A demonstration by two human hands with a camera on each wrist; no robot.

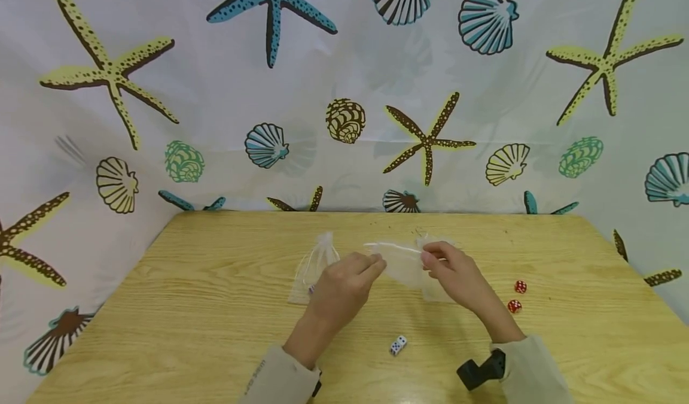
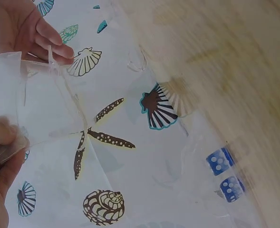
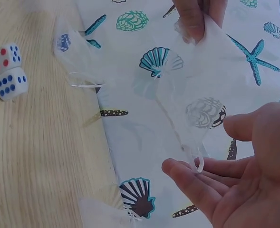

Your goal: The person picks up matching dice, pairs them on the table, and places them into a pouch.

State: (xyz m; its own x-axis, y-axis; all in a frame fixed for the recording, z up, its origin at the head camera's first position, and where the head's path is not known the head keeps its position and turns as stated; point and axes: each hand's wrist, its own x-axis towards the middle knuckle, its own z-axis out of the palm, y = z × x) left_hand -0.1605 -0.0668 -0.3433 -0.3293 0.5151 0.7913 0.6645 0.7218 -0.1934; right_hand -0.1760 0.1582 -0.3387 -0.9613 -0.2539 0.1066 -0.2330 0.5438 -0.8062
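The left hand [image 1: 344, 284] pinches the sheer bag [image 1: 401, 266] while the right hand [image 1: 454, 275], fingers parted, supports its drawstring loop [image 3: 200, 164], presumably stretching fabric between fingertips.

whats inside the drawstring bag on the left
Two blue dice with white pips show through the bag in the left wrist view. In the head view, the left hand covers its right side, hiding whatever lies there.

Two dice [image 1: 398, 345] lie before the held bag [image 1: 401, 265].
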